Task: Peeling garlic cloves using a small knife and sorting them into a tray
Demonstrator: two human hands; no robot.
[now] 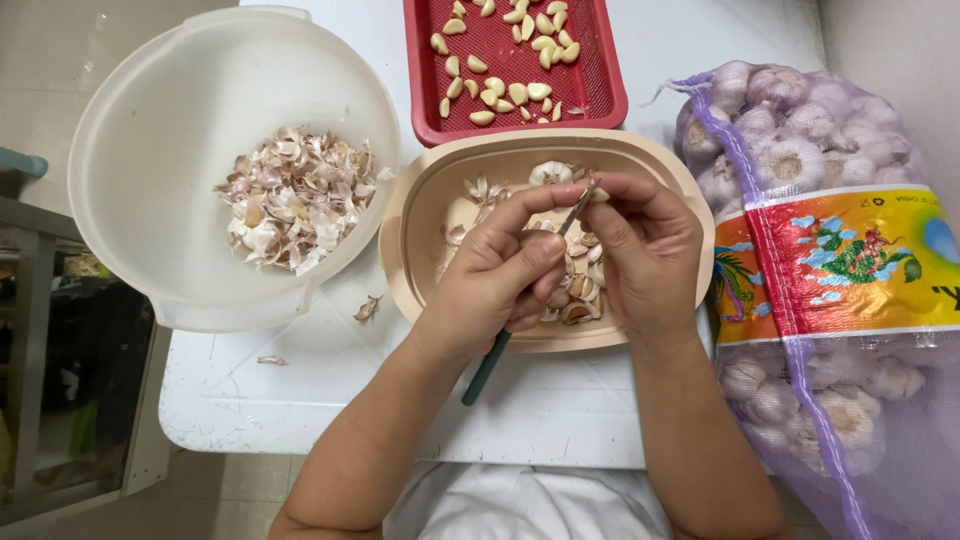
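A white table point(560, 410) is seen over a tiled floor point(60, 60). A green-handled knife point(520, 310) is gripped by the closed fingers of the left hand point(495, 275) above the beige tub point(420, 200); its long axis runs diagonally, blade pointed up-right. A garlic clove point(598, 196) is pinched by the right hand point(645, 250) at the blade tip.

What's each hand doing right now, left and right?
Left hand: closed on a green-handled knife.
Right hand: fingers pinched on a garlic clove at the knife tip.
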